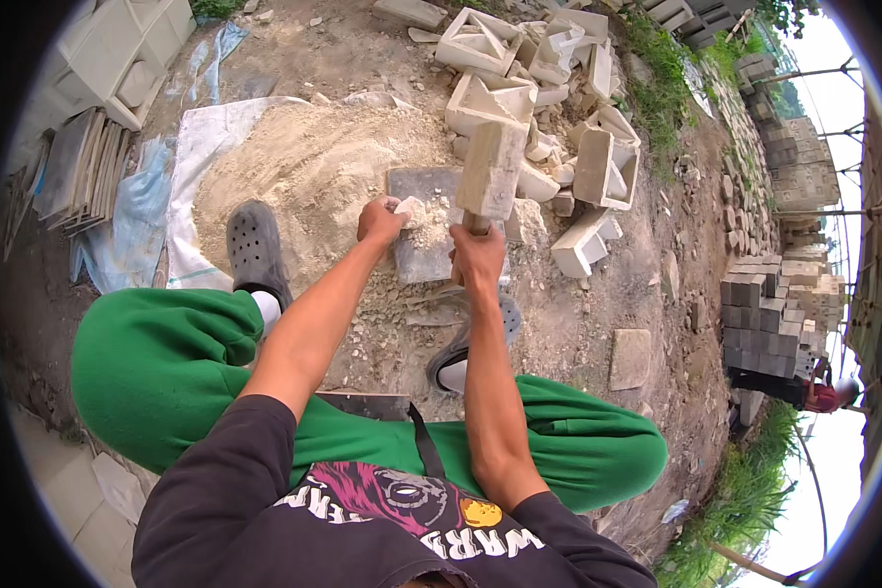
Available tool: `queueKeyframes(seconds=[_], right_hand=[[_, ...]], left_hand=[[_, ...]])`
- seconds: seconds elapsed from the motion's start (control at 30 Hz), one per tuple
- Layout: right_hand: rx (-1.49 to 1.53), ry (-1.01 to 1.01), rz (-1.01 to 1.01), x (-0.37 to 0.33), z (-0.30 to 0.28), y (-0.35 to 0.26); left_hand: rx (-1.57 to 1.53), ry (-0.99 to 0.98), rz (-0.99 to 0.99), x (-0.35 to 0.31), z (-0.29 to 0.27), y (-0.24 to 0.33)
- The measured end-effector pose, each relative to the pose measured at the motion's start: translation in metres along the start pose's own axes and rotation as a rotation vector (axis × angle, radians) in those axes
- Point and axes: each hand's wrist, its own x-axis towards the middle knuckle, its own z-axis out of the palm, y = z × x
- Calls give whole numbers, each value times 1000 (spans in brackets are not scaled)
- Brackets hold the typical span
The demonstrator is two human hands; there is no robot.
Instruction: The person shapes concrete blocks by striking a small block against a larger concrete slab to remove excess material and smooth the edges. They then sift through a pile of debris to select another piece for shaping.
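Observation:
My right hand (477, 257) is wrapped round the handle of a mallet. The mallet's big pale block-shaped head (492, 169) is raised above the fist, near the right side of a grey slab (423, 267). On the slab lie pale crumbs and powder. My left hand (381, 221) pinches a small whitish chunk of broken block (411, 213) over the slab's left part. The mallet head and the chunk are apart. Part of the slab is hidden behind my right hand and the mallet.
A heap of sandy powder (294, 162) lies on a white sheet (184, 211) at left. Broken hollow blocks (490, 103) are piled beyond the slab to the right. Flat boards (73, 167) lean at far left. Grey blocks (755, 314) are stacked far right, near another person (821, 396).

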Motion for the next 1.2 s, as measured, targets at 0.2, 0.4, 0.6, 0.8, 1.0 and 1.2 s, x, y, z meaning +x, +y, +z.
queueKeyframes(seconds=[0.2, 0.4, 0.6, 0.8, 1.0, 1.2], right_hand=[[17, 126, -187, 5, -25, -65], [5, 219, -164, 23, 18, 23], [-306, -129, 243, 7, 25, 87], [-42, 1, 107, 4, 30, 72], [-320, -80, 141, 22, 32, 99], [-293, -79, 138, 4, 34, 70]], left_hand=[[-14, 23, -11, 3, -5, -3], [82, 88, 10, 3, 3, -2], [82, 57, 25, -6, -1, 6], [68, 51, -5, -5, -5, 7], [82, 63, 6, -10, 1, 18], [63, 54, 1, -5, -4, 7]])
